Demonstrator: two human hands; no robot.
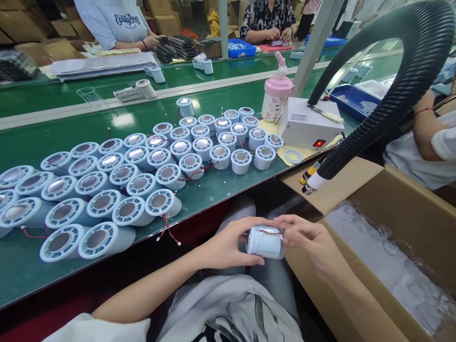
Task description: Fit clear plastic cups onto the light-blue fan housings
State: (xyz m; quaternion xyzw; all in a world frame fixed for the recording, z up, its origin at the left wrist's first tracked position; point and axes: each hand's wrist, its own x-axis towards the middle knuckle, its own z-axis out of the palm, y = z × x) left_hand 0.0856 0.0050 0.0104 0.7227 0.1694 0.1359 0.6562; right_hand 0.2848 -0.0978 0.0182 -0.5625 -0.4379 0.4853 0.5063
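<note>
Both hands holding one pale blue cylindrical unit over the lap, below the edge of a green bench.

From left: rows of like cylinders [103, 202], each with a slotted rim around a shiny round centre, lie and stand on the green bench [221, 187], red wires trailing from some. The left hand [228, 247] cups the small cylinder [265, 241] from its left end, thumb beneath. The cylinder lies on its side, smooth-walled, with thin red wire running along its top. The right hand [306, 237] pinches its right end with curled fingers. At right stands an open cardboard box [392, 199]; above it, a black ribbed hose [406, 90] and a white control box [306, 126].
</note>
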